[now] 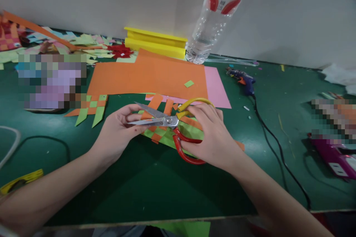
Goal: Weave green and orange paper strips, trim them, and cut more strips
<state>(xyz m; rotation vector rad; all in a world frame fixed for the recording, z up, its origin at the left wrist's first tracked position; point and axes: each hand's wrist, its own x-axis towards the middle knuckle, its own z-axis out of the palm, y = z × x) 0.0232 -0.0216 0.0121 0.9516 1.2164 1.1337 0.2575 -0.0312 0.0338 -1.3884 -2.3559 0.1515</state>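
Observation:
My right hand (213,137) grips a pair of scissors (167,121) with one yellow and one red handle; its blades are parted and point left. My left hand (119,131) is curled around the left edge of a woven mat of orange and green paper strips (160,135), which lies on the green table (155,185) between my hands. The blades reach over the mat's upper strips, near my left fingers.
A second woven orange-green piece (91,108) lies to the left. Orange sheets (150,76) and a pink sheet (218,87) lie behind, with folded yellow paper (155,42) and a clear plastic bottle (214,14) by the wall. A blue glue gun (244,79) with black cord sits right; paper scraps (55,44) pile at far left.

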